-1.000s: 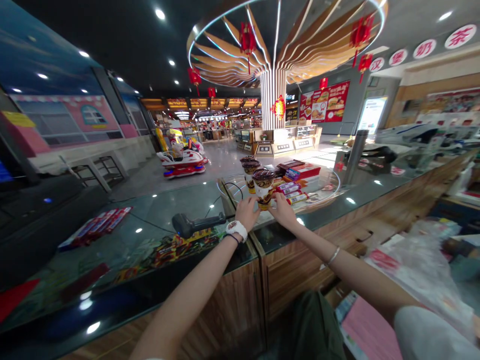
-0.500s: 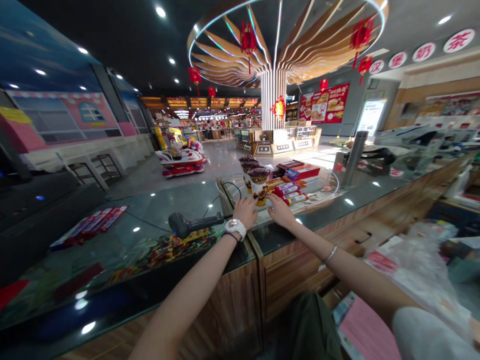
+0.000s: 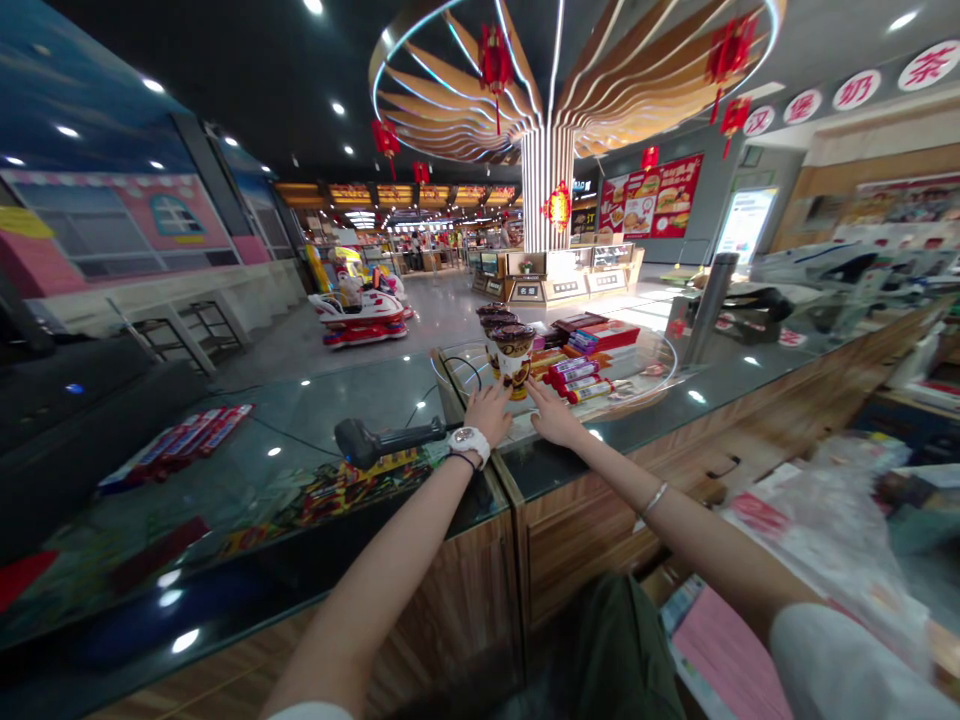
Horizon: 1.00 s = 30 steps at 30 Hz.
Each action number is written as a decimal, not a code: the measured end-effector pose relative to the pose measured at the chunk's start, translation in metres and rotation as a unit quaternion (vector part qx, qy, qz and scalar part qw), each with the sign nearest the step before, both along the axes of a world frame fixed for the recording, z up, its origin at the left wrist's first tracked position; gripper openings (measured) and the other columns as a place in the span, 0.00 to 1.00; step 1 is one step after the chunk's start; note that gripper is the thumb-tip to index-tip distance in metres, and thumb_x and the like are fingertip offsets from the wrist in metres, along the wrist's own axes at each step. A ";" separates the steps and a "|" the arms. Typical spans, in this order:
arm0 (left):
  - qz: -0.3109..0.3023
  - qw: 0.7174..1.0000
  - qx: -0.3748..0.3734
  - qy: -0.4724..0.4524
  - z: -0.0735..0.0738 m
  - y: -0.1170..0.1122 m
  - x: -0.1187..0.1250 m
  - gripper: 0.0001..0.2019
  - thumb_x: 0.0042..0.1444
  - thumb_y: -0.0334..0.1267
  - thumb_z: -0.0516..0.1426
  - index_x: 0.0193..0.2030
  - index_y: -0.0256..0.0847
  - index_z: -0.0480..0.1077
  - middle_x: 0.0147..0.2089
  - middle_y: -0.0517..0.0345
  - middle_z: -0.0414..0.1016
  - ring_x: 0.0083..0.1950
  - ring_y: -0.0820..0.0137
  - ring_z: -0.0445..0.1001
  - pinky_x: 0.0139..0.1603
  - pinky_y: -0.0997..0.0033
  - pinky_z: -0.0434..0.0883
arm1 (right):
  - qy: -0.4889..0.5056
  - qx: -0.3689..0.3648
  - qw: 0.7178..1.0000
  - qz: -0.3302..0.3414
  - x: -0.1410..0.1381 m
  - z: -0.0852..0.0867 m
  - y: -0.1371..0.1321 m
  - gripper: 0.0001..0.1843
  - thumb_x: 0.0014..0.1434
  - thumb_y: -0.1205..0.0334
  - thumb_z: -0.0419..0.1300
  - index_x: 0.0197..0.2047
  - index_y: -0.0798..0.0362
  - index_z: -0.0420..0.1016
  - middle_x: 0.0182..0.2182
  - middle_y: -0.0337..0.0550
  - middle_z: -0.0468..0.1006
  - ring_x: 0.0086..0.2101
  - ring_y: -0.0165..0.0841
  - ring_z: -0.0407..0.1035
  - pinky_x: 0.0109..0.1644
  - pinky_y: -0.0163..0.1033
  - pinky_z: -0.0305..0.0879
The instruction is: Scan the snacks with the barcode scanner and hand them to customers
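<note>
A brown-and-white cup of Dove chocolates with a dark lid stands upright on the glass counter. More cups with dark lids line up behind it, partly hidden. My left hand, with a white watch on its wrist, reaches to the cup's lower left side, fingers stretched forward. From the right, my right hand has its index finger extended to the cup's lower right side. Both hands' fingertips seem to touch the cup near its base; neither wraps round it. Candy rolls lie just right of the cup.
A black handheld scanner lies left of my left hand, its cable trailing over the glass. Red candy packs rest farther left. Flat boxes sit behind the rolls. A metal post rises at the right.
The front cup has moved slightly away and to the left, nearer the cups behind. Both my hands have moved forward with it, fingertips still at its base.
</note>
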<state>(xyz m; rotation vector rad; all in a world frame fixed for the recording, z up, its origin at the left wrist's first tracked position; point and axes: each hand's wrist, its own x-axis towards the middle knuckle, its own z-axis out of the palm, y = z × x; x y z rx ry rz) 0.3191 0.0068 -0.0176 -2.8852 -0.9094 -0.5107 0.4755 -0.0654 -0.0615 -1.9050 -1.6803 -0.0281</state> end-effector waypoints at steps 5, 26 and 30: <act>0.006 1.000 -0.002 0.005 -0.002 0.003 0.002 0.28 0.60 0.35 0.53 0.69 0.42 0.61 0.75 0.51 0.53 0.72 0.57 0.57 0.75 0.48 0.48 | 0.000 -0.062 0.998 -0.027 -0.006 0.006 -0.002 0.43 0.57 0.69 0.49 0.75 0.53 0.43 0.74 0.44 0.43 0.70 0.47 0.46 0.70 0.60 0.50; -0.110 0.974 -0.147 -0.131 -0.002 -0.036 0.031 0.30 0.56 0.38 0.59 0.66 0.36 0.60 0.72 0.41 0.55 0.72 0.57 0.57 0.73 0.55 0.56 | 0.054 0.248 0.967 -0.019 0.075 0.033 -0.045 0.24 0.59 0.62 0.55 0.59 0.54 0.70 0.56 0.54 0.73 0.58 0.43 0.65 0.66 0.52 0.58; -0.091 0.955 -0.221 -0.174 -0.009 -0.040 0.070 0.40 0.53 0.38 0.63 0.69 0.31 0.52 0.73 0.34 0.51 0.75 0.55 0.50 0.75 0.54 0.51 | 0.095 0.226 0.968 -0.052 0.124 0.024 -0.050 0.26 0.59 0.55 0.58 0.59 0.53 0.69 0.58 0.55 0.71 0.60 0.45 0.63 0.67 0.55 0.55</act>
